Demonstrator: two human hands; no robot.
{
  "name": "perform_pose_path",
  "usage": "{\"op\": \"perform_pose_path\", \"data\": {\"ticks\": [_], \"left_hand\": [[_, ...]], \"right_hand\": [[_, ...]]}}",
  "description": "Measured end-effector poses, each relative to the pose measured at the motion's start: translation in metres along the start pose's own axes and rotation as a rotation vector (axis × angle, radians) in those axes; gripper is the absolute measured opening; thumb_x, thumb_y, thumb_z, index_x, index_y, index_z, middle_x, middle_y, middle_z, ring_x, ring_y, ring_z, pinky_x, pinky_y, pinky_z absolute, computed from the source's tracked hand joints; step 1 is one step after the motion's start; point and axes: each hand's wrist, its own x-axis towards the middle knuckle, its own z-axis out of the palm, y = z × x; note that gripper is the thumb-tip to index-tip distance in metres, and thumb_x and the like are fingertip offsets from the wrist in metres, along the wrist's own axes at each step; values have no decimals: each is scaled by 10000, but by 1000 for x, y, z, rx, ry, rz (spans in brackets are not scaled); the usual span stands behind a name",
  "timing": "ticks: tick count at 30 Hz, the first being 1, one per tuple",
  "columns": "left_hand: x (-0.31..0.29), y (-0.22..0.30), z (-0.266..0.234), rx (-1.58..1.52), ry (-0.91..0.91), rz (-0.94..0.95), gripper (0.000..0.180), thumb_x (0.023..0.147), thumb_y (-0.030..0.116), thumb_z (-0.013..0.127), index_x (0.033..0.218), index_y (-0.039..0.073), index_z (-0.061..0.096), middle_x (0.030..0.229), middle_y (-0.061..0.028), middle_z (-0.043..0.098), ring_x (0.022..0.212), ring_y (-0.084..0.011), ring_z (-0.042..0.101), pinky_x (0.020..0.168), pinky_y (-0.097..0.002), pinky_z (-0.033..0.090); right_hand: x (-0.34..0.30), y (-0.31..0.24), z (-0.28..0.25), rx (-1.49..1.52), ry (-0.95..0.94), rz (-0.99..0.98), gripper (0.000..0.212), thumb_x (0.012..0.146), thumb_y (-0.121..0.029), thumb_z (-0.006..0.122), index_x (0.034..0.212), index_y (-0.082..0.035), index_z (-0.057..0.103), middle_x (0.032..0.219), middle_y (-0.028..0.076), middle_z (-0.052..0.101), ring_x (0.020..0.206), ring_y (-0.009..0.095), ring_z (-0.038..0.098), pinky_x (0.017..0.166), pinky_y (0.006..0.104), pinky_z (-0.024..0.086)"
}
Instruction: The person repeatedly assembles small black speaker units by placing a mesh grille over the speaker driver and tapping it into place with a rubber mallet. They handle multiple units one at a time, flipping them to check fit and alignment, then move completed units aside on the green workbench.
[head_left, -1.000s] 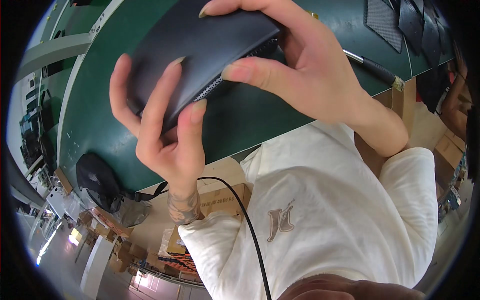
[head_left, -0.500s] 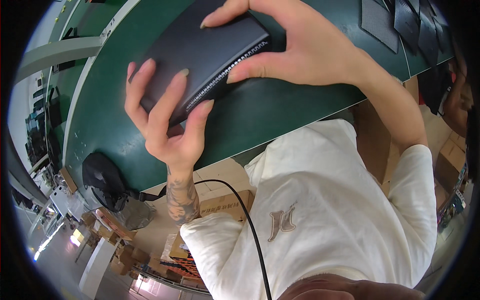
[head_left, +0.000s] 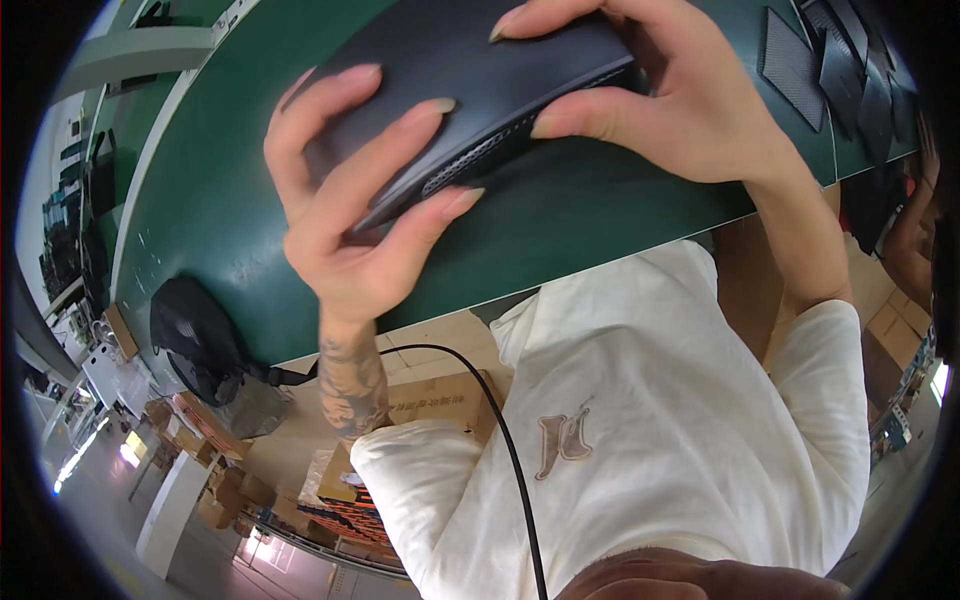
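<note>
Black casing (head_left: 480, 85) is gripped by the widely spread fingers (head_left: 395, 137) of left hand (head_left: 345, 235) and right hand (head_left: 690, 105), its far edge cropped away

One left hand (head_left: 348, 232), one right hand (head_left: 695, 110) and one black casing (head_left: 480, 85) across the upper centre; one black cable (head_left: 505, 428) below; one co-worker's arm (head_left: 908, 235) at right; at least four black panels (head_left: 793, 72) upper right, overlapping, exact count unclear.
</note>
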Motion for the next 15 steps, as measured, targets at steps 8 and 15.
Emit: {"op": "perform_pose_path", "data": {"ticks": [8, 15], "left_hand": [[-1, -9, -3, 8, -31, 95, 526, 729, 217, 901, 1195, 22, 752, 1430, -243, 556, 1323, -376, 543, 1145, -475, 410], [9, -5, 12, 75, 78, 138, 527, 687, 158, 927, 1173, 42, 759, 1384, -213, 599, 1278, -358, 572, 1125, -471, 434]], "right_hand": [[-8, 10, 7, 9, -16, 12, 551, 817, -136, 897, 1269, -42, 598, 1402, 139, 515, 1517, 343, 247, 1194, 447, 263], [-7, -3, 19, 209, 67, 113, 575, 810, -136, 906, 1277, -56, 580, 1518, 185, 391, 1565, 331, 157, 1195, 418, 246]]}}
